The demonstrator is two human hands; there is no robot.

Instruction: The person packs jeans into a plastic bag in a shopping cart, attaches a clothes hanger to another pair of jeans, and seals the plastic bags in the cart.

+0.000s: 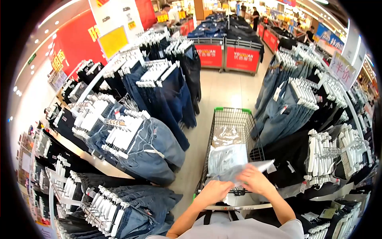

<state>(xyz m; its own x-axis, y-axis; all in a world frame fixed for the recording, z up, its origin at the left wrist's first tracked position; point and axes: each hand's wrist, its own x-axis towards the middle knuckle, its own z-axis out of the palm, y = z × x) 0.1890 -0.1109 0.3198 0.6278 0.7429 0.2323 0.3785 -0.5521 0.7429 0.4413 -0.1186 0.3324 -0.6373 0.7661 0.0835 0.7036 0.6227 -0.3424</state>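
Over the near end of a shopping cart [233, 109], my two hands hold a translucent, greyish plastic bag [230, 173]. My left hand [215, 191] is closed on its near left edge. My right hand [254, 180], slightly blurred, grips it farther right, and one end of the bag sticks out past the fingers. What the bag contains, if anything, I cannot make out. Beneath it in the cart lies a pale plastic-wrapped package [229, 156], with shiny clear plastic [227, 135] beyond it. The cart's handle [238, 207] runs close to my body.
Racks of hanging jeans [147, 143] crowd the left, and more jeans [284, 105] and black trousers [278, 155] hang close on the right. The pale floor aisle [229, 89] leads to red-fronted bins [241, 58] of folded clothes. Several people stand far back.
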